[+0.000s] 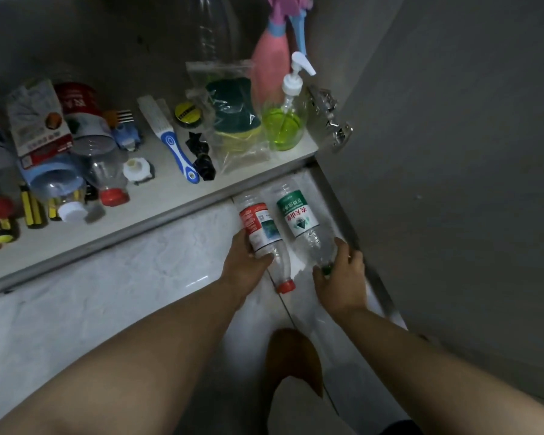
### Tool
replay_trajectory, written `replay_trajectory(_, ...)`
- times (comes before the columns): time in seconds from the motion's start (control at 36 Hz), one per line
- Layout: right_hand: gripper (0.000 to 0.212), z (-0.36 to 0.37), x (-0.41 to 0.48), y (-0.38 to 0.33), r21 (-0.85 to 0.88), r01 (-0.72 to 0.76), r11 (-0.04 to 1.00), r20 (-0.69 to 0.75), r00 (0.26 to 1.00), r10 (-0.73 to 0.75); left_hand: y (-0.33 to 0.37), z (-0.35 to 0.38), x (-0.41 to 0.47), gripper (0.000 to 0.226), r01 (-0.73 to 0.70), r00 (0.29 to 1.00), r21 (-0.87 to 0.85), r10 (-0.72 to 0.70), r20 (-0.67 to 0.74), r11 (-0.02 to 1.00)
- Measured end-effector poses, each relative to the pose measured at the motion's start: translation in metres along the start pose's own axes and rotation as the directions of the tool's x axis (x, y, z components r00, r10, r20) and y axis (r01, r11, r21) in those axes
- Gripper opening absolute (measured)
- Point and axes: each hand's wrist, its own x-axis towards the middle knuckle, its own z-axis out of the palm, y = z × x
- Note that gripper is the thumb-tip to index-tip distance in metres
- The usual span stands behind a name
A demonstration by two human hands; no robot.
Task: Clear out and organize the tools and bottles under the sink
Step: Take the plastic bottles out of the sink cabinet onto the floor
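Two clear plastic bottles lay side by side on the pale tiled floor (123,293), just in front of the cabinet shelf (170,196), caps toward the person. Both hands held one: the left hand (244,265) curled round the body of the red-labelled bottle (259,227), the right hand (339,277) closed round the neck of the green-labelled bottle (297,213). On the shelf stood a green pump bottle (283,120), with a pink spray bottle (269,67) behind it and bagged sponges (233,111) and a blue-handled brush (173,142) alongside
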Motion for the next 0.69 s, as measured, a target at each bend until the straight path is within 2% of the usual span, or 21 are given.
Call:
replay_trajectory(0.08,0.066,0.0,0.003,0.003,0.172,-0.18,0.969,0.09,0.982,0.167,0.0,0.004,-0.002,0.071,-0.001,1.0,-0.033,0.001,-0.005,0.999)
replay_trajectory(0.14,0.058,0.0,0.009,0.002,0.297,-0.308,0.904,0.171,0.948,0.267,0.001,0.007,-0.003,0.077,0.021,1.0,-0.064,-0.02,0.018,0.998)
replay_trajectory(0.25,0.05,0.001,0.016,-0.001,0.594,-0.481,0.645,0.307,0.877,0.371,0.006,0.013,-0.002,0.081,0.026,0.996,-0.133,-0.014,0.09,0.991)
replay_trajectory(0.33,0.036,-0.003,0.018,-0.004,0.67,-0.461,0.582,0.291,0.884,0.365,0.01,0.017,0.002,0.074,0.008,0.991,-0.125,0.009,0.136,0.992)
replay_trajectory(0.47,0.053,-0.013,0.019,-0.005,0.772,-0.443,0.457,0.269,0.878,0.396,0.014,0.026,0.013,0.07,0.044,0.98,-0.101,-0.023,0.2,0.994)
replay_trajectory(0.69,0.058,-0.029,0.005,-0.011,0.842,-0.495,0.214,0.423,0.853,0.307,0.024,0.043,0.027,0.082,0.053,0.961,-0.032,-0.042,0.273,0.998)
